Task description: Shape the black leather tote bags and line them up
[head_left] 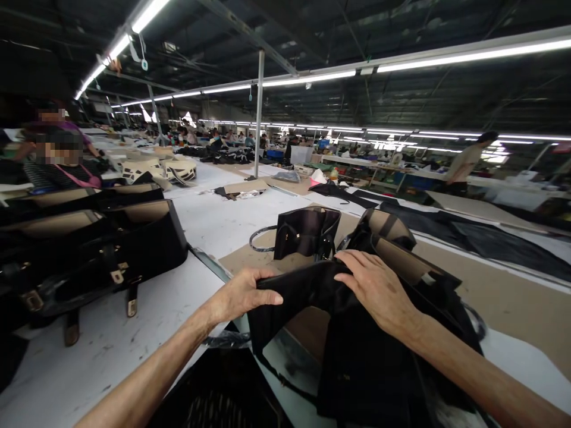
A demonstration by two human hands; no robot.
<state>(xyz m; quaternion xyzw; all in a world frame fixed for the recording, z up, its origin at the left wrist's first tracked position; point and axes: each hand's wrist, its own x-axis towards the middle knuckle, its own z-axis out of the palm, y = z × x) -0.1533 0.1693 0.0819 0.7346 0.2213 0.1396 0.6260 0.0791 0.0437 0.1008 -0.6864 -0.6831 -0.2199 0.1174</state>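
My left hand (243,292) is closed on the left rim of a black handbag (357,351) lying in front of me, fingers curled over its edge. My right hand (377,288) lies on top of the same bag's upper rim, fingers curved down and pressing on the black material. The bag's tan lining (401,255) shows at its open mouth. Just beyond it stands another black handbag (307,232) with its handles up.
A row of black bags with tan interiors and buckled straps (102,249) fills the white table at left. Brown cardboard sheets (499,297) and black material (482,238) cover the right. Other seated workers (62,160) sit far left; a person (466,163) stands at back right.
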